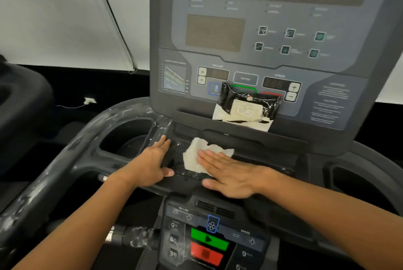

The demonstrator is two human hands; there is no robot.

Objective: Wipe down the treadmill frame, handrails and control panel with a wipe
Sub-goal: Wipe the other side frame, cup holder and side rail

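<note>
Upper left: I see a white blind with a dark diagonal edge strip.
Left edge: I've got part of a dark neighbouring machine.
Left middle: I spot a small white plug, thin cord trailing left over dark floor.

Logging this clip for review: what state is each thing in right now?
Wipe: crumpled, flat on the tray under the right hand.
Right hand: open, pressing the wipe.
Left hand: open, resting on the tray.
Wipe pack: propped against the control panel.
Displays: dark.
</note>
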